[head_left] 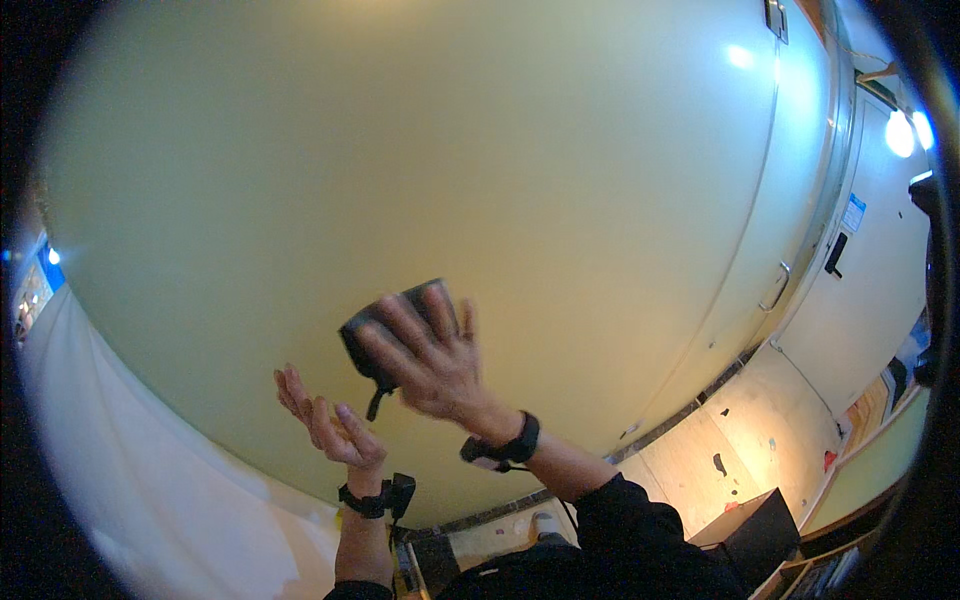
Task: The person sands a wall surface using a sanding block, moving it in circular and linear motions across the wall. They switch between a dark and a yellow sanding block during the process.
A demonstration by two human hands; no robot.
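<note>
In front of the pale green wall (560, 220), my right hand (440, 365) has its fingers spread over a black, flat, roughly four-sided thing (347, 338) with a short tail hanging from its lower edge. The hand is blurred and hides most of the thing; whether it touches the wall I cannot tell. Lower and to the left, my left hand (335, 428) is raised with its palm turned up and fingers apart, holding nothing. It is just below the black thing, apart from it. Each wrist wears a black band with a small device.
White sheeting (130, 470) hangs at the left. To the right are a door handle (777, 287) and a white door with a black lock (836, 255). A dark box (750, 545) stands on the light floor (690, 455), which has scattered bits on it.
</note>
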